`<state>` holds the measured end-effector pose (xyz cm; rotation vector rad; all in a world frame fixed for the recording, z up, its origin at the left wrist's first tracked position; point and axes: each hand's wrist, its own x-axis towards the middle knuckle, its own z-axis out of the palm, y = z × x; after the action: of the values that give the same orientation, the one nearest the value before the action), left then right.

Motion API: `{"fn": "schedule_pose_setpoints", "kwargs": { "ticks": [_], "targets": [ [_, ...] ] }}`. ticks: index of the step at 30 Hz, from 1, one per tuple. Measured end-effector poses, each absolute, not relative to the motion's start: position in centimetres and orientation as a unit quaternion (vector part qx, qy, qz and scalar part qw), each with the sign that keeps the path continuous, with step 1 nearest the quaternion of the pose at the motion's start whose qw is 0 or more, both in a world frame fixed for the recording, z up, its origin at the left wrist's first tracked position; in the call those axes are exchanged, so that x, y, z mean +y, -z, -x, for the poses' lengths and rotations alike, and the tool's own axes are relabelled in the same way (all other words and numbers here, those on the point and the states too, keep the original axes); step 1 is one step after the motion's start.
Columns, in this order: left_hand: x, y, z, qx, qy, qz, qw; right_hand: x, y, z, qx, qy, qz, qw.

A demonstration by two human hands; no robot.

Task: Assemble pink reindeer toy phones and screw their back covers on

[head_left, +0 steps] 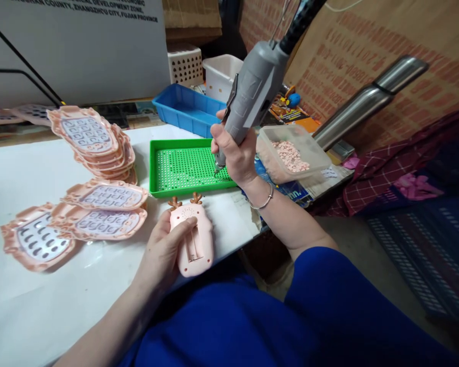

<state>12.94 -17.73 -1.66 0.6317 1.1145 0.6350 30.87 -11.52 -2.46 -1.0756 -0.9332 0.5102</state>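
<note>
left grip (162,255) curled round pink toy (203,239) | right grip (235,153) tight round screwdriver (252,86), tip in green tray (176,168) below | risk: toy by worktop (42,168) edge, cd drop

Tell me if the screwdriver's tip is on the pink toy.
No, the screwdriver tip sits over the green tray, apart from the pink toy.

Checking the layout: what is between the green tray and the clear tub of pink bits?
The head view shows the right hand, gripping a grey power screwdriver, between green tray and clear tub.
</note>
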Motion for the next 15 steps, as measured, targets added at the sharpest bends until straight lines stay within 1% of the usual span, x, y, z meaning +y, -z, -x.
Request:
{"fn": "schedule_pose_setpoints", "kwargs": {
  "ticks": [6,15],
  "targets": [
    [-17.72,1.86,-12.63,0.503,-0.289,-0.299,0.758,-12.06,2.25,-30.66,-0.415,-0.254,0.475,0.733],
    [-17.83,1.71,-12.52,0.481,-0.289,-0.289,0.776,-12.01,1.97,-30.74,-0.423,-0.237,0.47,0.737]
  ]
}}
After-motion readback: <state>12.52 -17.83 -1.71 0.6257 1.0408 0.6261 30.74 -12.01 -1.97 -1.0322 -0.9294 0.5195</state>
